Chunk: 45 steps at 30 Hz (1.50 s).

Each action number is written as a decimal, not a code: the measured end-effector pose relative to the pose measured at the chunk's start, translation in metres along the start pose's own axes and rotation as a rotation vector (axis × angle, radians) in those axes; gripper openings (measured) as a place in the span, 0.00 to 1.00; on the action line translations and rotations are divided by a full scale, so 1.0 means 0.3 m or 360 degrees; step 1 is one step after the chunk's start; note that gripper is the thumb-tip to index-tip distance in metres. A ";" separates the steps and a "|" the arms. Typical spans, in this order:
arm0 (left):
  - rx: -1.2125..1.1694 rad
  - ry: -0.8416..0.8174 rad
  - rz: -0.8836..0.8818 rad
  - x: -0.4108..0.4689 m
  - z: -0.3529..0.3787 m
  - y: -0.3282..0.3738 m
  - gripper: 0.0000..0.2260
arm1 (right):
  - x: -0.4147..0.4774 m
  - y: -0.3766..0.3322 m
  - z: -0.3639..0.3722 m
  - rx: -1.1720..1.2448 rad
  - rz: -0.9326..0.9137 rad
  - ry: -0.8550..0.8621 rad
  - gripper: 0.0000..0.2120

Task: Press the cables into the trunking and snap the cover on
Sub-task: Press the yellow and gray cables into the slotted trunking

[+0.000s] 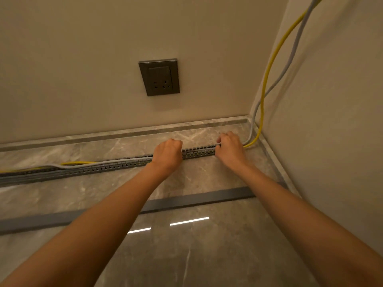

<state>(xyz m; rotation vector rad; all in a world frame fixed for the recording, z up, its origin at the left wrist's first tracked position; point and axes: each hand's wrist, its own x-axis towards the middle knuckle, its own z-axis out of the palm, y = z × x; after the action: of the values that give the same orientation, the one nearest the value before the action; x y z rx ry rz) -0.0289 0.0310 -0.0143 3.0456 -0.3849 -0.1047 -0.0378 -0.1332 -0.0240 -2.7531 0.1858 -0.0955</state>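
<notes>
Your left hand [167,155] is curled closed on top of the slotted trunking [198,152], which lies on the marble floor [207,255] along the wall. At 3 o'clock from it, your right hand [229,147] pinches the grey cable [289,65] by the trunking end. The yellow cable [269,67] climbs the corner. The cover [196,198] lies loose at 6 o'clock.

Trunking [116,165] along wall, cover [186,200] before it, socket [159,77] above.
</notes>
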 end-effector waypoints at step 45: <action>0.0385 0.0052 0.0326 -0.258 -0.016 -0.755 0.12 | -0.261 -0.798 0.371 -0.0107 -0.0238 -0.0197 0.24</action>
<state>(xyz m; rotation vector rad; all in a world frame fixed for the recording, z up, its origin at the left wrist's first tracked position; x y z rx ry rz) -0.0477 0.2695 -0.0225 3.2126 -0.7551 0.0037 -0.0773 0.1388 -0.0405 -2.8258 -0.0512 0.0422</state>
